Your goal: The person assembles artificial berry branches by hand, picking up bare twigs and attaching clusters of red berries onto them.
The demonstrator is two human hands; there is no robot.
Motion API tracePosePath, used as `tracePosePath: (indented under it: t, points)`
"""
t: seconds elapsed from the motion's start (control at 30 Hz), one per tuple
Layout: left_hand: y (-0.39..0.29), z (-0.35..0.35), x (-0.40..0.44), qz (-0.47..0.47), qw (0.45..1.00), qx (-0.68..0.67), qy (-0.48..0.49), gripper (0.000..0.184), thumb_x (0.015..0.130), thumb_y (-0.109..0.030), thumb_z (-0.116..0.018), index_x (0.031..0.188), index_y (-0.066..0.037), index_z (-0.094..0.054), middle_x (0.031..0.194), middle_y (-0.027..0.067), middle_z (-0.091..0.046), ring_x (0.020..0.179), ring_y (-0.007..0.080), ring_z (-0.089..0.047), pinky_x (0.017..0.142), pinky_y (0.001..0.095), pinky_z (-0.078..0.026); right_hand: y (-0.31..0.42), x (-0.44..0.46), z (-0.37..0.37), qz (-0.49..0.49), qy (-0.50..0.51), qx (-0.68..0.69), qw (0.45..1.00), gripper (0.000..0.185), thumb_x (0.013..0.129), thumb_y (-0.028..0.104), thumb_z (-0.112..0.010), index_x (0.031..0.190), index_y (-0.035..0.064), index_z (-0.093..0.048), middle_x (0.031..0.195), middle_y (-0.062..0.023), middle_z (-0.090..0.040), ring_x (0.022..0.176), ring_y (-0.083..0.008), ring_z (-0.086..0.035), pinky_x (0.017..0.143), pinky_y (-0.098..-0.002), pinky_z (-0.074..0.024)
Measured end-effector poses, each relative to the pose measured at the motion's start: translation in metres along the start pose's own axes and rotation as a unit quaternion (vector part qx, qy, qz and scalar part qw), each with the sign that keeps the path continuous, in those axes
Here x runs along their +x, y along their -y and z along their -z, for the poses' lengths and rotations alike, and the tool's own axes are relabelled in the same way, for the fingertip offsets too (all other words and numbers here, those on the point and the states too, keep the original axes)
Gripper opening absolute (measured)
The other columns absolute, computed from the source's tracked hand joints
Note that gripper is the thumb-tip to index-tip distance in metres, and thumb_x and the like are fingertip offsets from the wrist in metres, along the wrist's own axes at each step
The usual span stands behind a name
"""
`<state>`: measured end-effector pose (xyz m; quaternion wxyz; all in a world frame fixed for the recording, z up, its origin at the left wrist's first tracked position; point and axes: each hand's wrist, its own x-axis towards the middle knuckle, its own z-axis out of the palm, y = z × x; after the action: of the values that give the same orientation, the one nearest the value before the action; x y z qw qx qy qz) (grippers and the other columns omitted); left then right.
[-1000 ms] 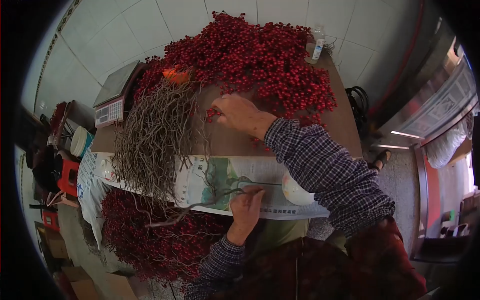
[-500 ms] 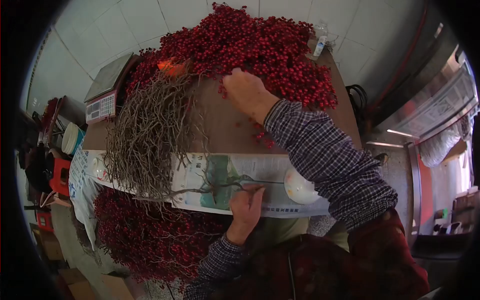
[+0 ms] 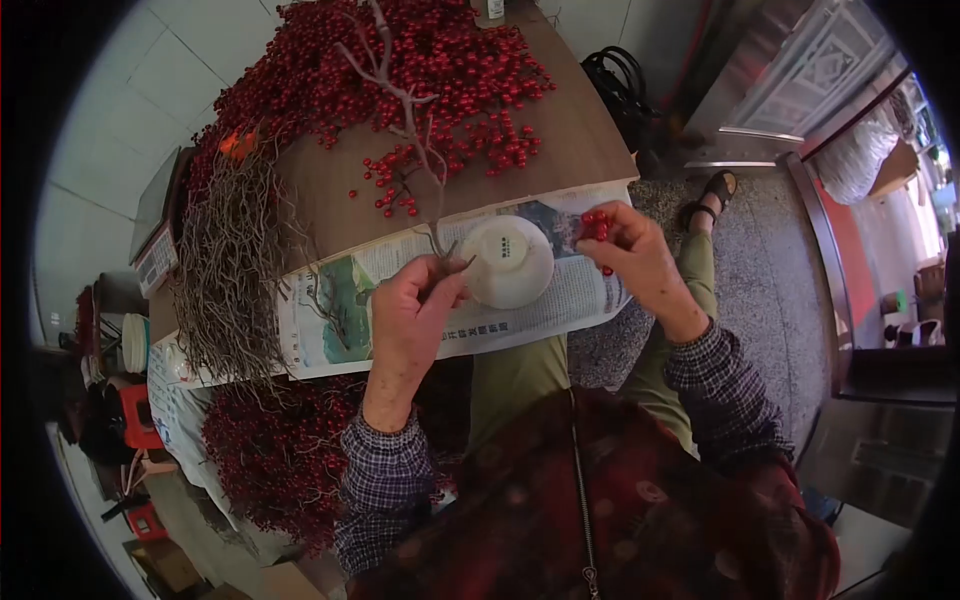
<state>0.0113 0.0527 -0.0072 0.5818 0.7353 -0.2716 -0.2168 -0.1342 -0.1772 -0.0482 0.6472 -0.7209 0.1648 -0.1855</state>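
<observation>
My left hand (image 3: pixel 412 308) is closed around the lower end of a bare, forked branch (image 3: pixel 408 110), which points away across the table. Pinched in my right hand (image 3: pixel 645 262) is a small red berry sprig (image 3: pixel 596 226), held apart from the branch. Between the hands, an upturned white bowl (image 3: pixel 530 275) rests on a printed newspaper (image 3: pixel 465 318). Loose berry sprigs (image 3: pixel 510 148) lie beyond it on the brown tabletop, in front of a large heap of red berries (image 3: pixel 330 90).
A bundle of bare twigs (image 3: pixel 225 270) hangs over the table's left side. More red berry stems (image 3: pixel 270 455) are piled below the edge. A scale (image 3: pixel 158 255) stands at the far left. Black cables (image 3: pixel 618 75) lie behind the table's right corner.
My right hand has come back from the berry heap with a sprig. My left hand has swung the branch from lying sideways to pointing away from me. The view has shifted right.
</observation>
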Motion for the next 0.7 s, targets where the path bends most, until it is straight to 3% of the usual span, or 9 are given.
tracePosePath:
  t: [0.17,0.23,0.4,0.57,0.7]
  points:
    - [-0.014,-0.008,0.022,0.063,0.993,0.056,0.079,0.015,0.089,-0.010,-0.061,0.091,0.005,-0.063,0.072,0.0025,-0.063,0.065,0.0072,-0.056,0.061,0.0223,-0.046,-0.021,-0.030,-0.011,-0.026,-0.038,0.088,0.995,0.024,0.083,0.004,-0.071,0.103,0.0030,-0.058,0.077,0.0035,-0.059,0.062,-0.0017,-0.051,0.053,-0.0184,-0.0405]
    - [-0.022,-0.009,0.029,0.057,0.987,0.126,0.086,0.017,0.087,-0.012,-0.062,0.088,0.005,-0.063,0.068,0.0028,-0.062,0.063,0.0074,-0.055,0.059,0.0237,-0.045,-0.024,-0.027,-0.011,0.000,-0.026,0.029,0.999,0.024,0.083,0.006,-0.071,0.104,0.0028,-0.058,0.077,0.0032,-0.059,0.062,-0.0023,-0.051,0.054,-0.0190,-0.0412]
    - [-0.022,-0.009,0.050,0.037,0.958,0.258,0.122,0.019,0.080,-0.013,-0.065,0.077,0.005,-0.061,0.059,0.0075,-0.057,0.057,0.0118,-0.054,0.057,0.0287,-0.045,-0.017,-0.029,-0.001,-0.007,-0.025,0.044,0.999,0.025,0.083,0.008,-0.071,0.104,0.0030,-0.058,0.077,0.0030,-0.059,0.063,-0.0028,-0.051,0.055,-0.0195,-0.0420]
    - [-0.043,-0.021,0.055,-0.029,0.890,0.433,0.141,0.013,0.075,-0.012,-0.065,0.077,0.001,-0.064,0.068,0.0179,-0.061,0.062,0.0326,-0.060,0.061,0.0410,-0.048,-0.024,-0.027,0.001,0.009,-0.032,0.052,0.998,0.024,0.084,0.008,-0.071,0.103,0.0030,-0.058,0.076,0.0030,-0.059,0.064,-0.0026,-0.051,0.056,-0.0193,-0.0419]
    - [-0.045,-0.026,0.058,-0.039,0.862,0.478,0.162,0.011,0.074,-0.011,-0.064,0.077,-0.001,-0.065,0.072,0.0177,-0.064,0.072,0.0355,-0.063,0.066,0.0440,-0.049,-0.024,-0.027,0.002,0.011,-0.034,0.075,0.997,0.023,0.084,0.007,-0.070,0.103,0.0030,-0.058,0.076,0.0034,-0.058,0.065,-0.0023,-0.051,0.056,-0.0187,-0.0413]
